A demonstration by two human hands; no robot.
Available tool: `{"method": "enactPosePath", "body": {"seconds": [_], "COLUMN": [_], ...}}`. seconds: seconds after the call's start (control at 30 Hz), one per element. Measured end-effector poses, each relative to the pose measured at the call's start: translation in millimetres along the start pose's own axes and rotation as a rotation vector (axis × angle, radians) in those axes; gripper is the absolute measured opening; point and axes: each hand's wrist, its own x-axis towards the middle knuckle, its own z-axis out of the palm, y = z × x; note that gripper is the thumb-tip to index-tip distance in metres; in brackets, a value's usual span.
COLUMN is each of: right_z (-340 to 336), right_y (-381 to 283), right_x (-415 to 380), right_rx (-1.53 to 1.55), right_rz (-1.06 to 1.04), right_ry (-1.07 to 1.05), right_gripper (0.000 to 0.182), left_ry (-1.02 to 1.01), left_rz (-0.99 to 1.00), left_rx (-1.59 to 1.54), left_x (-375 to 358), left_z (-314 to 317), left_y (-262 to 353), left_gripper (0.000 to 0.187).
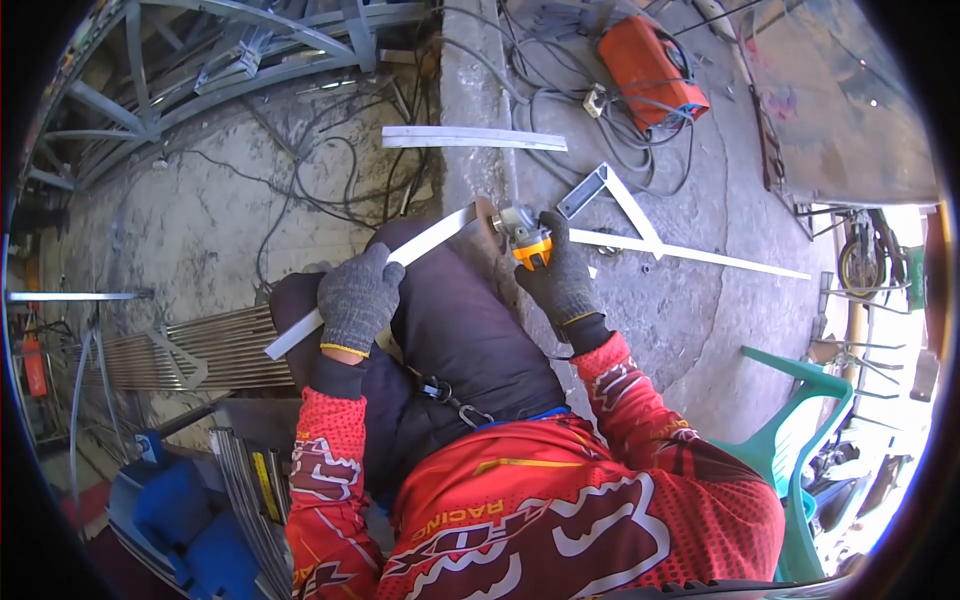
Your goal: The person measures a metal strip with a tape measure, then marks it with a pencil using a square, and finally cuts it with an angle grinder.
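Observation:
My left hand (360, 300), in a grey knit glove, is closed around a flat silver metal bar (432, 238) that lies slantwise over my thigh. My right hand (562, 285), gloved too, grips an angle grinder (532, 247) with a yellow-orange body. The grinder's brown disc (486, 217) stands right at the far end of the bar. Beside the grinder, a try square (630, 208) rests on the concrete. A long thin metal strip (720, 262) runs away to the right under the square's blade. Ahead of my knees lies another short metal bar (470, 138).
An orange-red welding machine (645, 75) stands ahead on the right among looped black cables (545, 100). Steel framework (140, 75) fills the upper left. Long metal tubes (230, 350) are stacked left of my leg. A green plastic chair (800, 440) is at my right.

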Motion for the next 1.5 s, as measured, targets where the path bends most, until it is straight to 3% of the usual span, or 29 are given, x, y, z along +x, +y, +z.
{"method": "enactPosePath", "body": {"seconds": [0.33,0.63,0.8,1.07,1.3,1.37,1.43,1.5], "right_z": [-1,-8,1,0,-6,-6,-6,-5], "right_y": [6,-1,-1,14,12,14,15,18], "right_x": [-12,-14,1,-16,-25,-22,-18,-14], "right_rx": [-0.087,-0.021,-0.059,-0.045,0.127,0.134,0.139,0.189], "right_rz": [-0.007,0.133,-0.002,0.027,0.242,0.213,0.183,0.157], "right_ry": [-0.001,0.018,0.011,-0.019,0.021,0.032,0.043,0.049], "right_gripper": [0.078,0.078,0.08,0.083,0.085,0.085,0.084,0.083], "left_ry": [0.017,0.04,0.045,0.006,0.197,0.217,0.004,-0.037], "left_rz": [0.004,0.009,0.005,-0.027,0.151,0.173,0.106,0.096], "left_rx": [-0.01,0.014,0.018,0.03,-0.134,-0.194,-0.08,-0.028], "left_x": [-1,-2,-2,-3,-5,-6,-5,4], "left_z": [-3,-1,0,0,-3,-6,-7,-8], "left_y": [0,3,3,3,-9,-12,-12,-17], "left_gripper": [0.028,0.027,0.027,0.028,0.028,0.027,0.022,0.022]}}
